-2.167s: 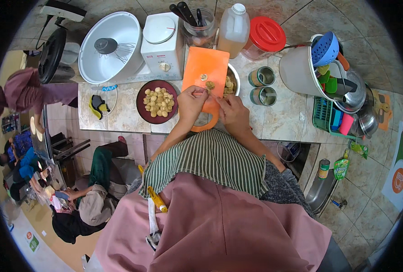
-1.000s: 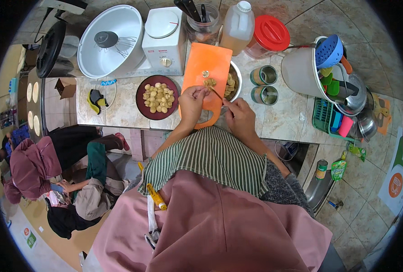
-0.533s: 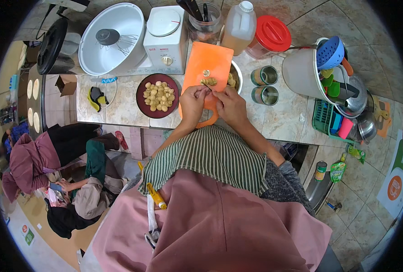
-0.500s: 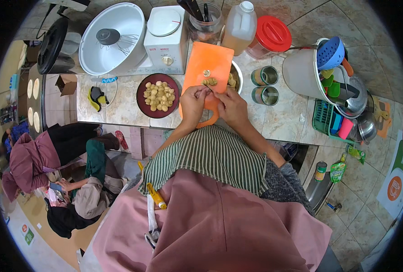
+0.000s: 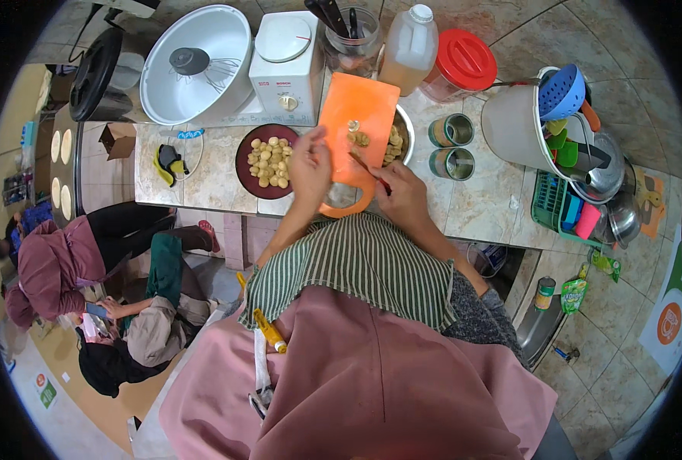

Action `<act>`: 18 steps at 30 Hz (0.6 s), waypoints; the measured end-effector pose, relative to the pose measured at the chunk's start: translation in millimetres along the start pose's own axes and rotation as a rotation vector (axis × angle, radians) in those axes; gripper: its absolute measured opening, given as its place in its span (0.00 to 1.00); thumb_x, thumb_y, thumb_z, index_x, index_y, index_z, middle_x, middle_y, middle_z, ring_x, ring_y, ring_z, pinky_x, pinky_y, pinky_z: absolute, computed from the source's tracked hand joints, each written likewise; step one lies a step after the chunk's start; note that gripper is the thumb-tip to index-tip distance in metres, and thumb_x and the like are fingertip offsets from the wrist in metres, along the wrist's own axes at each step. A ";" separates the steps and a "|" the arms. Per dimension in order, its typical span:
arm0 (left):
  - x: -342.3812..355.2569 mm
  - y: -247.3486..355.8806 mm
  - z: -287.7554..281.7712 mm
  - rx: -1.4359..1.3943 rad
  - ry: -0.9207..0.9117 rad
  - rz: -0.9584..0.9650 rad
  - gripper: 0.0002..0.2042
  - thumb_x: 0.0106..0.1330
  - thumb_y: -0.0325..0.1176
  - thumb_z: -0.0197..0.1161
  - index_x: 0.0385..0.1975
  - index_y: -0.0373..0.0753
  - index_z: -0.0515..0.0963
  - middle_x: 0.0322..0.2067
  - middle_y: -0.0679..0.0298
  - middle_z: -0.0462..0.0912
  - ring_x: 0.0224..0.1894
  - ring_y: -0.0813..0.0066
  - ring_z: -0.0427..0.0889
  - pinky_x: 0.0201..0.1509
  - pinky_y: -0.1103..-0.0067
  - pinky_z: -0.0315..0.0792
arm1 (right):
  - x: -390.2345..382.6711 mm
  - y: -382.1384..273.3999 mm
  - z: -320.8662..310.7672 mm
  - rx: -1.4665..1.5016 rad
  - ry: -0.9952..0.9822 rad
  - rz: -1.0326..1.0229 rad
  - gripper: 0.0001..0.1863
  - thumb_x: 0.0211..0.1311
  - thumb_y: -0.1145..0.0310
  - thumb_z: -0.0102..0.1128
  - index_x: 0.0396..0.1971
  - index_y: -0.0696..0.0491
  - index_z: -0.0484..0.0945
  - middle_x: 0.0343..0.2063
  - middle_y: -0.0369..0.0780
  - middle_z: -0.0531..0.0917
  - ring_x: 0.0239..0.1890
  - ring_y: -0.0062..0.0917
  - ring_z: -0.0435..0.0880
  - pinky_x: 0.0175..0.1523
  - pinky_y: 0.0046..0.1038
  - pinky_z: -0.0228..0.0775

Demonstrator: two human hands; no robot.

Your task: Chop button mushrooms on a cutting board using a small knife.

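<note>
My left hand (image 5: 311,165) is raised at the left edge of the orange cutting board (image 5: 364,103), beside a maroon plate (image 5: 270,165) of small pale round pieces that look like mushrooms. Its fingers are loosely bent and apart, with nothing visible in them. My right hand (image 5: 398,192) grips a small knife (image 5: 364,162) pointing up-left over the board's lower part. Cut pieces (image 5: 360,139) lie on the board just beyond the blade. A metal bowl (image 5: 402,138) of more pieces sits partly under the board's right edge.
Behind are a mixer (image 5: 283,84), white bowl (image 5: 195,100), jug (image 5: 408,54), knife jar and red-lidded container (image 5: 464,61). Rightward stand two open cans (image 5: 451,130), a bucket of utensils (image 5: 510,130) and a green basket (image 5: 548,199). Other people (image 5: 65,272) are at the lower left.
My left hand has left the board's middle and moved up-left toward the plate, fingers separating. My right hand has shifted slightly right, uncovering the knife blade.
</note>
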State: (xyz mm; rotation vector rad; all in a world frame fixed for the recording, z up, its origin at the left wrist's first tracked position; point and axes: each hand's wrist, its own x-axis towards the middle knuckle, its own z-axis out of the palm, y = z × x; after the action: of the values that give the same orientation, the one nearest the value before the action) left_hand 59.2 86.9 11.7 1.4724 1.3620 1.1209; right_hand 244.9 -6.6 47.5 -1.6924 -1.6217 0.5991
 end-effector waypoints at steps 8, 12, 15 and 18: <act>46.3 -52.5 -78.3 0.854 -0.052 -0.072 0.13 0.61 0.42 0.70 0.40 0.43 0.84 0.45 0.58 0.82 0.45 0.53 0.84 0.45 0.62 0.79 | 9.0 6.7 10.4 -0.059 -0.023 0.061 0.16 0.56 0.74 0.62 0.46 0.53 0.85 0.35 0.42 0.83 0.36 0.35 0.85 0.43 0.33 0.79; 53.7 -50.1 -57.9 1.110 -0.193 -0.133 0.15 0.58 0.46 0.71 0.39 0.44 0.85 0.46 0.58 0.82 0.49 0.58 0.83 0.48 0.63 0.81 | 11.3 3.1 16.9 -0.048 0.000 0.017 0.16 0.55 0.75 0.62 0.46 0.53 0.85 0.35 0.42 0.82 0.36 0.35 0.85 0.43 0.33 0.79; 56.2 -52.3 -50.3 1.356 -0.209 -0.173 0.15 0.59 0.45 0.70 0.39 0.42 0.85 0.47 0.57 0.81 0.49 0.57 0.83 0.47 0.63 0.81 | 13.2 0.1 18.8 -0.074 -0.022 0.043 0.16 0.55 0.75 0.63 0.46 0.53 0.85 0.35 0.42 0.83 0.36 0.35 0.85 0.42 0.33 0.79; 55.5 -52.1 -60.9 1.371 -0.251 -0.093 0.14 0.61 0.42 0.68 0.38 0.39 0.84 0.44 0.56 0.82 0.47 0.60 0.84 0.45 0.64 0.81 | 13.5 3.5 19.1 -0.069 0.008 0.046 0.17 0.55 0.74 0.62 0.46 0.53 0.85 0.35 0.42 0.82 0.36 0.35 0.85 0.42 0.34 0.78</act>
State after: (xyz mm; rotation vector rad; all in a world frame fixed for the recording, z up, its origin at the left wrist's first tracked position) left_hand -12.3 146.2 -17.7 2.2699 2.0786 -0.2653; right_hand 234.4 10.1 34.5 -1.7849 -1.6186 0.5641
